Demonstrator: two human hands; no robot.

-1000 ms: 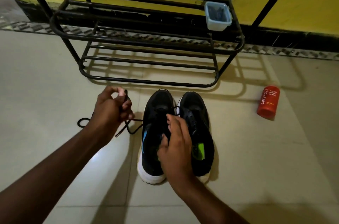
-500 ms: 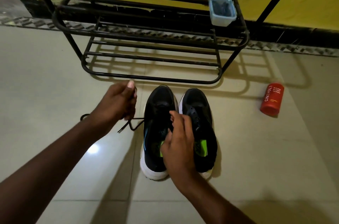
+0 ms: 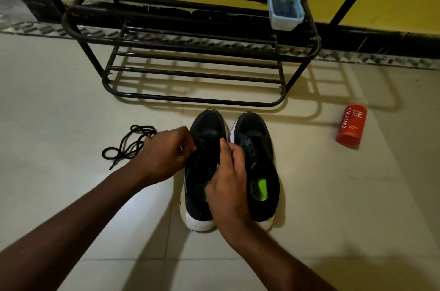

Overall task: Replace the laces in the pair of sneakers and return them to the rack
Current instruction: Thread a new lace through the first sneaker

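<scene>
Two black sneakers with white soles stand side by side on the floor in front of the black metal rack [image 3: 190, 100]. My right hand [image 3: 228, 178] grips the left sneaker [image 3: 207, 128] at its tongue and opening. At that sneaker's left eyelets my left hand [image 3: 166, 152] has its fingers curled and pinched; what they pinch is hidden, though it seems to be the black lace [image 3: 128, 145]. Most of this lace lies in loose loops on the floor just left of that hand. The right sneaker [image 3: 257, 138] shows bare eyelets and a green insole label.
A small clear plastic box [image 3: 284, 11] with dark contents sits on the right end of the rack's middle shelf. A red body wash bottle [image 3: 350, 126] lies on the tiled floor to the right. A yellow wall stands behind the rack.
My left hand came down from its raised pull and moved right to the left sneaker's eyelets. The pulled length of lace now lies on the floor. My right hand stayed on the sneaker.
</scene>
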